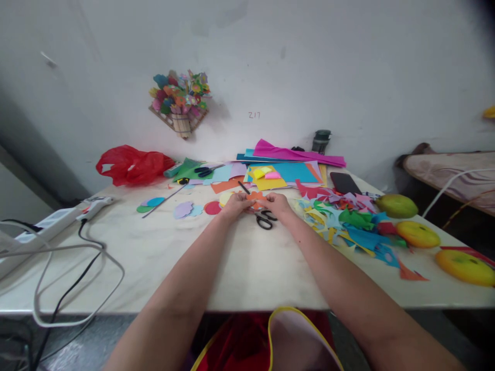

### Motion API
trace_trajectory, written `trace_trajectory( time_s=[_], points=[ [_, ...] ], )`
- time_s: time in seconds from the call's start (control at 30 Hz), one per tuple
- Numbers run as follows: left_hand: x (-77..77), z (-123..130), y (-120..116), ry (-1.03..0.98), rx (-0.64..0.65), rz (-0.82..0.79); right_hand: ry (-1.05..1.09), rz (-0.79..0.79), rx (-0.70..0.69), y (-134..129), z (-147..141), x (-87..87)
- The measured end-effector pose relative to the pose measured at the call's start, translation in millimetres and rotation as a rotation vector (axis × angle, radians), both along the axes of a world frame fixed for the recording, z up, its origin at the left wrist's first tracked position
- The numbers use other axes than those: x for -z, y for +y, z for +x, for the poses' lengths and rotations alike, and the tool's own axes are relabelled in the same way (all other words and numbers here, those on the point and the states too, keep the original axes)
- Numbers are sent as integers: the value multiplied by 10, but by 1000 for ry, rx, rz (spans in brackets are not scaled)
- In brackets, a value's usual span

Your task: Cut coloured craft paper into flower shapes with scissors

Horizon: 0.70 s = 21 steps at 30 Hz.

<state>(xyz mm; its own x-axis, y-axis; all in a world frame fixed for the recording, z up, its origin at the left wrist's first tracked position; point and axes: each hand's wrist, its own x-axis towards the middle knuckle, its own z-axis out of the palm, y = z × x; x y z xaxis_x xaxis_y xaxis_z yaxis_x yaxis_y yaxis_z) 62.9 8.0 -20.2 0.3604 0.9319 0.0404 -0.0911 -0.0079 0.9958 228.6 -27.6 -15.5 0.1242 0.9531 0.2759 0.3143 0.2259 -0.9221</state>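
Between my two hands is an orange paper cutout [256, 196] with a scalloped edge. My left hand [237, 203] pinches its left side, and my right hand [277, 203] grips its right side. Just below them on the table lie black-handled scissors [264, 222], their blades hidden under my hands. A dark pen [244, 187] rests beyond my left hand. To the left are a red paper circle [212, 207], a lilac scalloped cutout [183, 209] and a light blue cutout [197, 210]. Part of a pale yellow cutout [225, 198] shows beside my left hand.
Colourful paper scraps [348, 219] spread on the right, beside a phone [345, 183] and several yellow-green fruits [417, 234]. Paper sheets [292, 173] and a red plastic bag [133, 164] lie at the back. A power strip [46, 226] and cables [116, 257] occupy the left.
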Motion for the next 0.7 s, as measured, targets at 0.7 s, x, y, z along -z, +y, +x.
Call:
trace_trajectory(
  time_s=[0.7],
  points=[
    [-47,8,-28,-39,-14,-9,18,-174,12,-102,-99,-114]
  ],
)
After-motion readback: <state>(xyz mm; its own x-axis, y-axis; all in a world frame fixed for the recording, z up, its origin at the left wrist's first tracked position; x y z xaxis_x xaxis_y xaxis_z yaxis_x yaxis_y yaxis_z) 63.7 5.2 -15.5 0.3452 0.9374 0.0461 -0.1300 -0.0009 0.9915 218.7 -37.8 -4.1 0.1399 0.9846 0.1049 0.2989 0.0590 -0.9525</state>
